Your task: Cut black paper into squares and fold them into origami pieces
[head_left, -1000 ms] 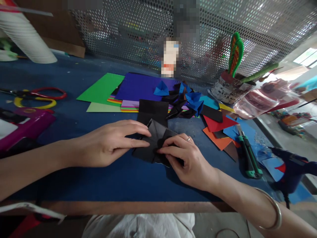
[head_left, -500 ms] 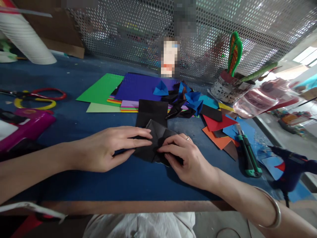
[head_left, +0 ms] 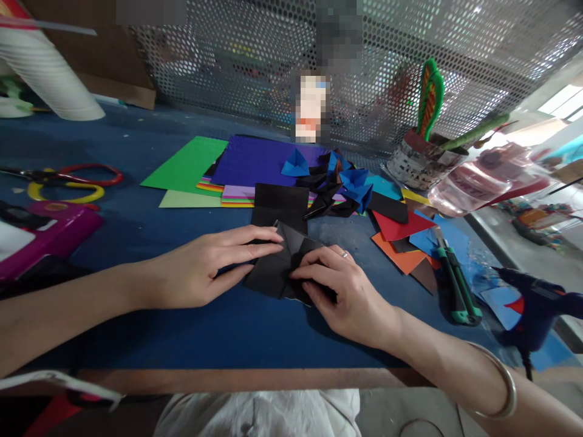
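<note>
One folded black paper (head_left: 266,278) lies near the middle; the left hand (head_left: 200,271) rests fingers spread on it, and the right hand (head_left: 344,294) bunches its fingertips there, whether pinching I cannot tell. One black sheet (head_left: 281,203) lies just beyond; one cutter (head_left: 459,282) and one glue gun (head_left: 540,309) lie right. The table (head_left: 204,340) is blue, a perforated metal screen (head_left: 255,67) stands far, grey floor (head_left: 382,416) shows near.

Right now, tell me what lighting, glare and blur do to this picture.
Head view: the window at upper right is washed out; a soft shadow lies under the right hand; the folded black paper is so dark that its creases are hard to read; the pink container carries pale highlights; blocky pixels mask part of the perforated screen.
</note>
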{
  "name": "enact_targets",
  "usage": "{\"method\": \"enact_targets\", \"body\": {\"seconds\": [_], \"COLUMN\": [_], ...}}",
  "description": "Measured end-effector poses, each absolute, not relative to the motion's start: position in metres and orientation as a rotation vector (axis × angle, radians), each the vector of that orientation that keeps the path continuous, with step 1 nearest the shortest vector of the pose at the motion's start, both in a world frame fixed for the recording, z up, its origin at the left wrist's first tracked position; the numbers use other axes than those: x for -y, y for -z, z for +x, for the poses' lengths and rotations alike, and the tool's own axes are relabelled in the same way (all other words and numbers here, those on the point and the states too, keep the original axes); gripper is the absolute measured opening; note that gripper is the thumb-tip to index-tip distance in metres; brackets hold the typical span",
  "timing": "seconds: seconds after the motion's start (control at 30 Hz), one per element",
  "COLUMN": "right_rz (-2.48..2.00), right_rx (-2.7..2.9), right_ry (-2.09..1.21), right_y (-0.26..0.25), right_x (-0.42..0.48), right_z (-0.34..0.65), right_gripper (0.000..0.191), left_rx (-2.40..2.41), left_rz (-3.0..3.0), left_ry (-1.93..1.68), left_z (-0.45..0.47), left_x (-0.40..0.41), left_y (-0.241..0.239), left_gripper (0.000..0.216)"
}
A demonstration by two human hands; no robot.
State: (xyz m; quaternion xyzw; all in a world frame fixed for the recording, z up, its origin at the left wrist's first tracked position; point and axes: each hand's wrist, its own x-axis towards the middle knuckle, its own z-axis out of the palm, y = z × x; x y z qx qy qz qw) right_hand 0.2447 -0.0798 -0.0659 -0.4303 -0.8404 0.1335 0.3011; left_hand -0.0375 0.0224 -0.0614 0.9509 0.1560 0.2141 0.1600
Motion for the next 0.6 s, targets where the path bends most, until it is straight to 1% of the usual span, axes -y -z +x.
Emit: {"method": "enact_targets", "body": {"seconds": [0.27, 0.43, 0.6], "right_rz": [-1.135, -1.113, -0.952], "right_rx": [2.234, 2.243, 2.280], "right_ry": [-0.344, -0.329, -0.310], "right_y": [0.065, 0.064, 0.066], "right_x": [0.080, 0.080, 0.078], "right_z": [0.245, 0.245, 0.247], "right_gripper": [0.027, 0.028, 0.033], "left_rx": [-0.301, -0.054, -0.089], "left_rz": [2.818, 2.843, 2.727], "left_ry": [-0.732, -0.753, -0.715], "left_z": [-0.039, -0.040, -0.035], "left_x": [-0.024, -0.020, -0.006], "left_y": [0.062, 0.063, 0.059], "left_gripper": [0.051, 0.038, 0.023]}}
